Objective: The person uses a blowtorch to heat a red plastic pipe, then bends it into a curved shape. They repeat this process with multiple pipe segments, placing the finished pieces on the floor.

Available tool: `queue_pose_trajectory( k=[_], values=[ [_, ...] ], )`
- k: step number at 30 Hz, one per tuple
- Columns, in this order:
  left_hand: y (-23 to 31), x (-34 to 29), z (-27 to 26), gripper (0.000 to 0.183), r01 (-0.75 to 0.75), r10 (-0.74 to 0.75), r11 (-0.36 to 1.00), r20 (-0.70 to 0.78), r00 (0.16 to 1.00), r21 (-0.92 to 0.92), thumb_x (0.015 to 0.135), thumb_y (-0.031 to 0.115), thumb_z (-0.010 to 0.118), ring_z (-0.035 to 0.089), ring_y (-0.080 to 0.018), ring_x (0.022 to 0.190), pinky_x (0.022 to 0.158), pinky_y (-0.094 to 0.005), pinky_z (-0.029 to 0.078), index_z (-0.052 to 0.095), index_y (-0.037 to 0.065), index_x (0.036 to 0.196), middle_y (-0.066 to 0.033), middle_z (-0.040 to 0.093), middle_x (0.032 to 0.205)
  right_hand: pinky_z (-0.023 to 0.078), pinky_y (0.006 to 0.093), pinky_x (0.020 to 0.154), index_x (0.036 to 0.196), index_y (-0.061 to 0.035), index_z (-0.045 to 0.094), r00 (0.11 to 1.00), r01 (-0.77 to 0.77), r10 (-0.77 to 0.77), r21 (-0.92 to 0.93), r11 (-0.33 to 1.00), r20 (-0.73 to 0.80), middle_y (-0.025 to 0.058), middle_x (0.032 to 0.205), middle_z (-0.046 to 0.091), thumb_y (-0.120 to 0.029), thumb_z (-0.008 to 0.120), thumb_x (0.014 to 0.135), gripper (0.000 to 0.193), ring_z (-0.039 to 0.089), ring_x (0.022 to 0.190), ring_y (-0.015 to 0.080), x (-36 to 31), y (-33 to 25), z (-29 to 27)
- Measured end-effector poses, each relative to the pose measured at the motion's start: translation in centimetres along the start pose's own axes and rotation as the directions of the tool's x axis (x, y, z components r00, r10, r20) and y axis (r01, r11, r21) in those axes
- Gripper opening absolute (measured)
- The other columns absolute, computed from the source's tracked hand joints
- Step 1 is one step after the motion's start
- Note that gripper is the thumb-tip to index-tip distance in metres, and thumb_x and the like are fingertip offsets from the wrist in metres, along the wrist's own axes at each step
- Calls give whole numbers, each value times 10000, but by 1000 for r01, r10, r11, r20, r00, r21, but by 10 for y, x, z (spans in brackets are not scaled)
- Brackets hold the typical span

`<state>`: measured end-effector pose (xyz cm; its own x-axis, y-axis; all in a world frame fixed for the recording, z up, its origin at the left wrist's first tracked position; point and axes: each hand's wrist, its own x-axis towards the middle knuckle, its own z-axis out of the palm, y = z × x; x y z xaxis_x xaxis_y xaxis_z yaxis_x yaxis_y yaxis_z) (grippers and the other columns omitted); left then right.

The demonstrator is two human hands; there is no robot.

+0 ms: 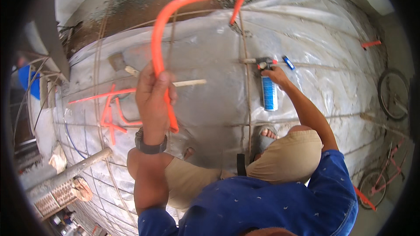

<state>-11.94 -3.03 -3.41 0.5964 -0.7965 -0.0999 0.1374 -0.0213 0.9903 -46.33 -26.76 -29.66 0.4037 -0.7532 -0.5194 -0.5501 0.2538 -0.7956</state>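
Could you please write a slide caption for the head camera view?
Left hand holding a curved orange pipe, right hand on a blue canister torch, above plastic sheeting crossed by rods.

Passable over plastic sheeting [214,61] between the curved orange pipe [157,43] and the blue-and-white torch [269,95], but crossed by a steel rod [247,91] and a wooden stick [192,82]; obstructed farther left by scattered orange pipe pieces [108,95], ahead by a tilted orange stub [238,7].

Orange pipes [158,48] — six at least, one torch [269,92], one wristwatch [151,148], two wheels [396,99].
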Motion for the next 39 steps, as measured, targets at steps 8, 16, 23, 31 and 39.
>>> queue_pose_trajectory(
  k=[8, 16, 23, 31, 39],
  values=[
    [42, 13, -51, 425, 232, -238, 971, 277, 931, 55, 1170, 277, 575, 501, -73, 618, 536, -244, 416, 583, 46, 1527, -14, 649, 956, 558, 514, 1018, 1291, -23, 752, 820, 201, -505, -691, 695, -269, 234, 1314, 736, -419, 776, 1002, 491, 692, 1218, 428, -80, -104, -16],
    [51, 5, -52, 469, 359, -336, 933, 382, 861, 12, 1160, 279, 582, 490, -73, 618, 539, -249, 410, 564, 57, 1572, 2, 623, 950, 508, 430, 1072, 1466, -24, 665, 587, 778, -808, -312, 546, 49, 212, 1384, 680, -471, 634, 1118, 567, 641, 1303, 300, -95, -253, -35],
    [47, -24, -57, 441, 396, -395, 917, 261, 881, 52, 1150, 252, 597, 482, -65, 635, 554, -239, 423, 595, 57, 1545, -8, 597, 942, 499, 388, 706, 1106, -8, 760, 762, 636, -531, -271, 723, 371, 80, 769, 599, -463, 675, 1112, 463, 545, 715, 193, -85, -290, -3],
    [30, -41, -67, 416, 335, -342, 940, 168, 924, 68, 1171, 237, 572, 481, -77, 666, 585, -256, 408, 589, 46, 1539, -6, 580, 946, 495, 340, 693, 1116, -16, 787, 833, 511, -445, -147, 847, 328, 39, 795, 616, -497, 703, 1091, 488, 577, 758, 133, -86, -274, 39],
    [43, -34, -92, 453, 314, -383, 912, 271, 883, 264, 1196, 309, 517, 648, -149, 831, 748, -324, 544, 581, 9, 1529, -72, 695, 1014, 473, 315, 669, 1098, -13, 800, 809, 485, -409, -86, 870, 421, -10, 794, 599, -495, 764, 1056, 485, 553, 745, 110, -84, -297, 25]
  ],
)
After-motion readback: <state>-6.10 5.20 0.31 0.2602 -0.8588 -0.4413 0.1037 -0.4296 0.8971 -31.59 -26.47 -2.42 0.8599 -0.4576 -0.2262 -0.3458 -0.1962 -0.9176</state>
